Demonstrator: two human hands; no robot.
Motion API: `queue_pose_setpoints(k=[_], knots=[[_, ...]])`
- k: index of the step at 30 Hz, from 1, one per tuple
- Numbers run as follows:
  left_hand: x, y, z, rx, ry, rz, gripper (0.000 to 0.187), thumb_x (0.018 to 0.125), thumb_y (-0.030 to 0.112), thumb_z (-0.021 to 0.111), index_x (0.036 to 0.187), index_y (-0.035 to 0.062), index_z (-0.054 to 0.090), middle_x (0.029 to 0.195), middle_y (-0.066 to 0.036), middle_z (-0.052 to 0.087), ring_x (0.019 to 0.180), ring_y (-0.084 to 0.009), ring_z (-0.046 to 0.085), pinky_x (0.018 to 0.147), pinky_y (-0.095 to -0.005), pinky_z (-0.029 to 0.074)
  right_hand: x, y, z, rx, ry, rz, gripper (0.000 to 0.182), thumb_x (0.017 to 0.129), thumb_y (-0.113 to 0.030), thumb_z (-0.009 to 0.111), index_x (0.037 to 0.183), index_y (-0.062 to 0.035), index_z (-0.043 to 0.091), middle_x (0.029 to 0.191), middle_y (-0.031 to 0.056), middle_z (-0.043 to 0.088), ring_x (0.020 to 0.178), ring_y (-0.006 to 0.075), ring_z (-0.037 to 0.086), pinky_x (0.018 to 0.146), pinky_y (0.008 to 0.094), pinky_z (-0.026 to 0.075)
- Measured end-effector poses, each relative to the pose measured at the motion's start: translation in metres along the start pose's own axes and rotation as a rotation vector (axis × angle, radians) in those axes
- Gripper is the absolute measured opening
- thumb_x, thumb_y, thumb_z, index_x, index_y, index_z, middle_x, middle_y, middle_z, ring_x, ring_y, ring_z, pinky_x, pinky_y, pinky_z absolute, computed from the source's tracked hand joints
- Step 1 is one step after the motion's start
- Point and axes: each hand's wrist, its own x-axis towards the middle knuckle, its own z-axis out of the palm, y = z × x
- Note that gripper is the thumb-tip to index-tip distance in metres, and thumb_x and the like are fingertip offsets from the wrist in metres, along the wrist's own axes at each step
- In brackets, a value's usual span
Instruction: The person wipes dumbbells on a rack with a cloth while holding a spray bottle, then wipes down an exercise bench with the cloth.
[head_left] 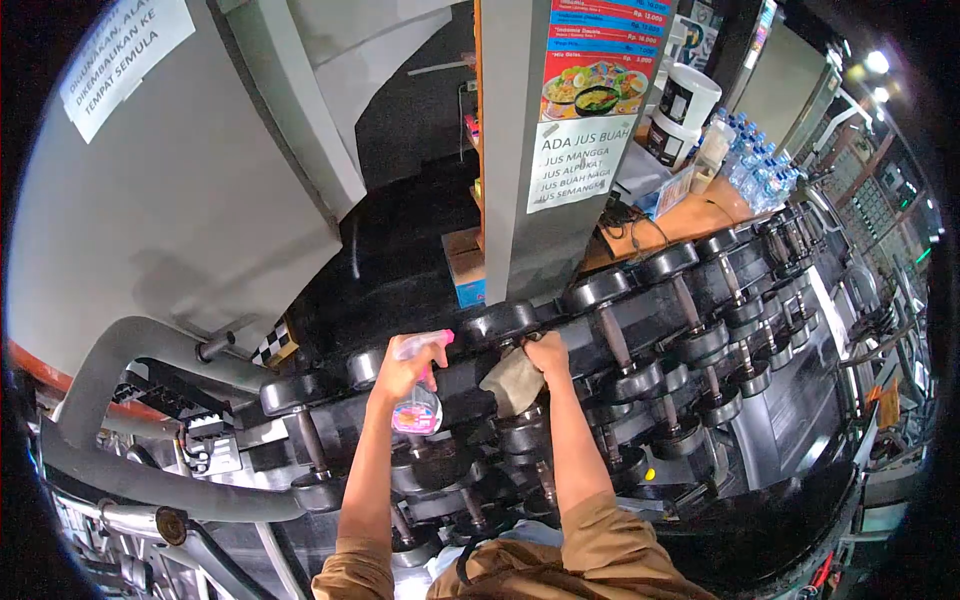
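My left hand (408, 368) is closed around the neck of a spray bottle (417, 412) with a pink trigger head, held over the dumbbell rack. My right hand (546, 356) grips a light grey-beige cloth (515, 382), which hangs down to the left of the fingers. Right behind the cloth and hand is the black round head of a dumbbell (500, 320) on the upper row. Another dumbbell (612, 335) lies just to the right of my right hand. The cloth hides part of the dumbbell behind it.
A grey pillar (515, 245) with paper signs rises behind the rack. To its right, a wooden counter (640, 235) bears water bottles (765, 170) and white tubs (685, 95). A thick grey machine frame (95, 400) curves at the left. More dumbbells (310, 440) line the rack.
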Motion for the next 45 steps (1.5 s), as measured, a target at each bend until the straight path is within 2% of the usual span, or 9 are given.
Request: queue_pose_setpoints(k=[3, 12, 17, 20, 26, 28, 30, 36, 45], knots=[[-0.001, -0.003, -0.001, -0.064, 0.012, 0.038, 0.035, 0.091, 0.022, 0.054, 0.11, -0.0048, 0.066, 0.074, -0.007, 0.065, 0.046, -0.0152, 0.059, 0.044, -0.0262, 0.047, 0.005, 0.015, 0.012, 0.19, -0.064, 0.011, 0.04, 0.074, -0.028, 0.072, 0.098, 0.0036, 0.068, 0.091, 0.0236, 0.07, 0.087, 0.0349, 0.069, 0.077, 0.0402, 0.051], [0.0, -0.008, -0.002, -0.1, 0.014, 0.044, 0.032, 0.091, 0.02, 0.054, 0.108, -0.0046, 0.066, 0.075, -0.009, 0.066, 0.046, -0.0158, 0.06, 0.044, -0.0268, 0.047, -0.09, -0.035, 0.013, 0.5, 0.378, -0.176, 0.03, 0.078, -0.022, 0.076, 0.098, -0.003, 0.064, 0.091, 0.0205, 0.07, 0.09, 0.0374, 0.067, 0.08, 0.043, 0.05], [-0.002, -0.004, -0.001, -0.083, 0.013, 0.035, 0.032, 0.091, 0.02, 0.054, 0.107, -0.0052, 0.066, 0.075, -0.009, 0.066, 0.046, -0.0162, 0.06, 0.045, -0.0274, 0.048, -0.115, -0.047, 0.029, 0.423, 0.396, -0.373, 0.024, 0.075, -0.012, 0.074, 0.094, -0.0023, 0.064, 0.088, 0.0196, 0.068, 0.086, 0.041, 0.064, 0.076, 0.0462, 0.049], [-0.002, 0.004, 0.002, -0.064, 0.064, 0.043, 0.024, 0.085, 0.015, 0.053, 0.089, -0.0056, 0.064, 0.073, -0.011, 0.066, 0.045, -0.0183, 0.06, 0.043, -0.0306, 0.051, -0.112, -0.042, 0.041, 0.456, 0.359, -0.407, 0.022, 0.075, -0.013, 0.074, 0.092, -0.004, 0.066, 0.089, 0.0186, 0.069, 0.086, 0.0413, 0.065, 0.076, 0.0463, 0.049], [-0.001, 0.001, 0.0, -0.041, 0.054, 0.071, 0.026, 0.087, 0.019, 0.054, 0.088, -0.0053, 0.064, 0.073, -0.011, 0.066, 0.045, -0.0176, 0.06, 0.043, -0.0281, 0.049, -0.102, -0.037, 0.063, 0.459, 0.082, -0.229, 0.023, 0.078, -0.022, 0.075, 0.095, -0.0066, 0.068, 0.086, 0.0219, 0.069, 0.087, 0.0409, 0.066, 0.077, 0.0449, 0.05], [-0.002, 0.0, 0.001, -0.049, 0.044, 0.039, 0.033, 0.092, 0.02, 0.054, 0.11, -0.0042, 0.066, 0.074, -0.008, 0.066, 0.045, -0.0154, 0.06, 0.043, -0.0267, 0.048, -0.107, -0.038, 0.054, 0.45, 0.115, -0.21, 0.025, 0.078, -0.023, 0.075, 0.095, -0.0063, 0.068, 0.086, 0.0193, 0.07, 0.086, 0.0395, 0.067, 0.076, 0.0446, 0.05], [-0.001, -0.001, 0.0, -0.058, 0.053, 0.034, 0.033, 0.092, 0.021, 0.056, 0.11, -0.0039, 0.066, 0.073, -0.009, 0.066, 0.045, -0.0152, 0.059, 0.043, -0.0266, 0.047, -0.109, -0.042, 0.035, 0.449, 0.122, -0.228, 0.025, 0.077, -0.023, 0.076, 0.095, -0.0064, 0.068, 0.086, 0.0167, 0.07, 0.086, 0.0363, 0.068, 0.076, 0.0425, 0.051], [-0.001, -0.007, -0.001, -0.088, 0.03, 0.079, 0.032, 0.092, 0.021, 0.055, 0.108, -0.0046, 0.066, 0.074, -0.008, 0.066, 0.045, -0.0154, 0.059, 0.043, -0.0267, 0.048, -0.109, -0.066, -0.045, 0.292, 0.441, -0.792, 0.031, 0.074, -0.006, 0.073, 0.104, -0.0122, 0.066, 0.1, 0.0053, 0.067, 0.088, 0.0294, 0.063, 0.076, 0.0383, 0.051], [-0.002, 0.001, 0.003, -0.105, 0.074, 0.069, 0.028, 0.086, 0.019, 0.052, 0.091, -0.0055, 0.065, 0.072, -0.011, 0.066, 0.045, -0.0177, 0.06, 0.042, -0.0289, 0.048, -0.082, -0.055, -0.02, -0.204, 0.148, -1.078, 0.04, 0.069, 0.003, 0.067, 0.106, -0.0107, 0.064, 0.116, 0.0006, 0.059, 0.098, 0.0308, 0.056, 0.087, 0.0384, 0.051]])
